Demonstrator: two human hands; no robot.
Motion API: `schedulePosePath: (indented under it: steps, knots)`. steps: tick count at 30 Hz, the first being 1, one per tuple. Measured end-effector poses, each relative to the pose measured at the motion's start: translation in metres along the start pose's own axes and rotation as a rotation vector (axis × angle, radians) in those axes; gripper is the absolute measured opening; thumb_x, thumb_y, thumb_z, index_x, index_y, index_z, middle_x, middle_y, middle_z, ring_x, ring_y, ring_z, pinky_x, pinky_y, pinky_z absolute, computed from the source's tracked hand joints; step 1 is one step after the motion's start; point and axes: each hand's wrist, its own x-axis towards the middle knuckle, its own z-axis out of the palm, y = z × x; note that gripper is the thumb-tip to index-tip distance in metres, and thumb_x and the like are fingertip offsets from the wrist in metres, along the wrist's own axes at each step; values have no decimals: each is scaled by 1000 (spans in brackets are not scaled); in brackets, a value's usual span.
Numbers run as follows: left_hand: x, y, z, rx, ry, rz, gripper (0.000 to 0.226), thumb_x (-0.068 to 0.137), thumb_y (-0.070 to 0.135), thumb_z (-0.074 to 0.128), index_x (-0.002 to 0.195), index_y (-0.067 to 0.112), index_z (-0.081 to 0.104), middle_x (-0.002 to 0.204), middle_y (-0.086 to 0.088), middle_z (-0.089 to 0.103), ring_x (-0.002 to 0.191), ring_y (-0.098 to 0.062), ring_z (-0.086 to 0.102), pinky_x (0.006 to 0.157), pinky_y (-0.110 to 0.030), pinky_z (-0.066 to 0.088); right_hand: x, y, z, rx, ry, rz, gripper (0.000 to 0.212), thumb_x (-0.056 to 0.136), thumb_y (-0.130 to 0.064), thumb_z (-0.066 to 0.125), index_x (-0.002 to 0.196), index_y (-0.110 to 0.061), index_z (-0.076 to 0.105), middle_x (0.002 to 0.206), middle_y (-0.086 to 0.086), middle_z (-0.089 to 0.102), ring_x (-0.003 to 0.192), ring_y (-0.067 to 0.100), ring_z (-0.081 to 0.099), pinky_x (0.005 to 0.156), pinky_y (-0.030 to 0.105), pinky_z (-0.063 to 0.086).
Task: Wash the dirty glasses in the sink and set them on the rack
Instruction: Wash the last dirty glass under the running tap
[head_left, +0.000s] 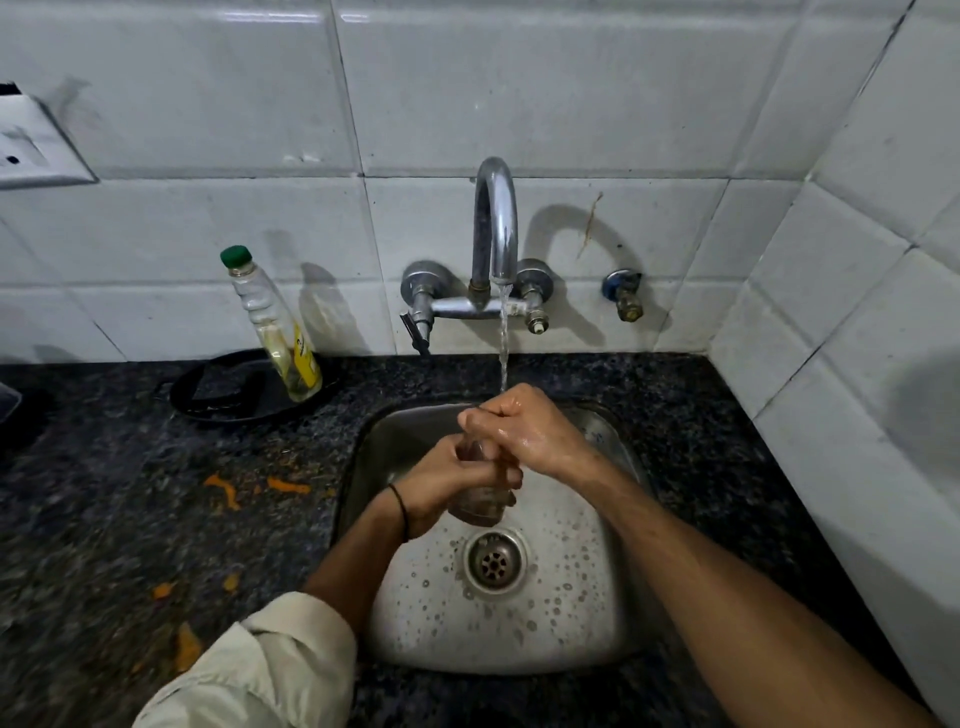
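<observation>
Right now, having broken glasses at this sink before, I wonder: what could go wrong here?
1. The left hand grips the glass and the wet right hand holds its rim; it could slip and hit the steel sink.
2. The stream lands at the right hand, so water may splash onto the counter.

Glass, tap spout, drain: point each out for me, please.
glass (480, 506), head view, on its clear lower end.
tap spout (496, 218), head view, on the curved chrome neck.
drain (493, 561), head view, on the strainer's centre.
</observation>
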Motion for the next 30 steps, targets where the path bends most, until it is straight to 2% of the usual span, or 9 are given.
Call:
schedulePosePath:
  steps: [5,7,10,12,16,19,23,26,30]
  knots:
    - [14,11,28,692,556,95,40,75,35,75,108,22,58,86,9,66,77,-12,62,73,-33,54,4,-9,21,-287,350,186,47,96,-38,55,55,-15,56,53,-1,56,49,10,51,54,30,39]
    - [16,5,26,521,473,93,33,79,23,76,107,15,61,88,2,71,81,-18,68,72,-36,58,6,-7,20,-408,313,114,48,96,-37,55,53,-16,52,51,-4,50,48,8,47,54,28,32]
    - [10,0,6,75,110,57,35,80,-1,73,112,8,64,104,-12,72,103,-29,69,89,-38,57,5,-8,2,-369,18,-57,44,92,-36,62,51,-22,56,48,-5,54,45,7,51,53,24,39]
    - [8,-2,-2,16,-23,88,31,78,-6,71,108,1,66,100,-18,71,97,-33,69,88,-41,57,0,-12,-3,-293,-100,-68,43,94,-35,62,53,-23,60,48,-7,57,44,4,53,50,17,40]
    - [22,-13,4,383,319,146,36,71,17,82,103,18,66,89,-2,74,83,-12,71,76,-30,58,-2,-12,24,-54,139,281,37,99,-44,51,88,-15,72,81,2,69,80,19,67,74,30,49]
    - [29,-20,-7,741,371,351,35,72,39,67,104,25,63,93,10,69,89,2,65,75,-13,49,-14,-10,45,254,-20,456,29,101,-27,47,123,-15,62,115,11,65,107,27,61,98,42,48]
    - [27,-20,-22,739,274,381,36,69,26,71,104,22,63,96,8,68,91,-2,63,78,-14,47,-26,21,39,-318,-175,55,34,89,-5,48,112,-27,62,108,1,66,100,21,63,93,45,52]
    - [29,-20,-20,664,271,340,56,58,12,86,109,23,64,102,7,69,96,0,64,81,-11,47,-15,27,12,-931,-338,-239,37,87,-4,51,117,-22,61,115,1,64,109,20,57,109,43,34]
    - [32,-18,-4,585,391,375,39,64,13,78,99,23,63,91,8,69,87,4,64,75,-10,49,5,7,6,-929,-386,-82,17,88,-9,55,96,-21,63,100,3,64,106,24,59,106,41,35]
